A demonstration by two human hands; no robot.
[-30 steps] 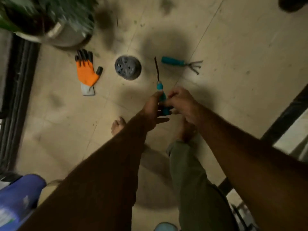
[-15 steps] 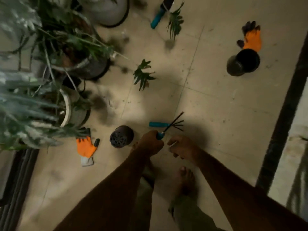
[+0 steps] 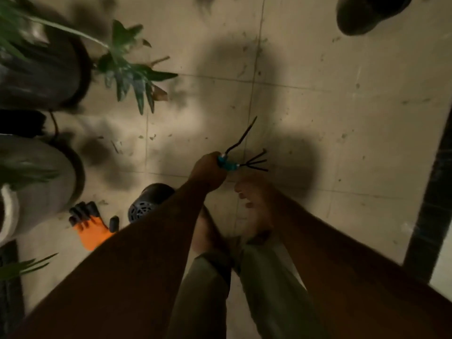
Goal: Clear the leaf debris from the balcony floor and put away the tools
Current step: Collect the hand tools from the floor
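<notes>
Teal-handled garden tools sit bunched in the left hand (image 3: 208,173), seen from above over a beige tiled balcony floor (image 3: 342,130). The fist is closed round both handles near the middle of the floor. From it a hand rake (image 3: 235,166) fans its dark curved tines to the right. A thin-bladed weeding tool (image 3: 238,143) angles up and away.

The right hand (image 3: 254,199) hangs just below and to the right of the fist, apart from it. Its fingers are loosely bent and it appears to hold nothing, though it is blurred. Two bare feet and olive trouser legs show beneath the forearms.

Small flecks of leaf debris (image 3: 152,137) dot the tiles, and a dry brown leaf (image 3: 160,92) lies under a green plant frond (image 3: 132,74). Large planters (image 3: 41,77) line the floor's left edge.

An orange work glove with black fingertips (image 3: 93,228) lies towards the lower left. Just beside it a small black plastic pot (image 3: 144,206) lies on its side, partly behind the left forearm. Another dark pot (image 3: 362,13) sits at the far right corner. A dark door track (image 3: 435,192) runs along the right edge.
</notes>
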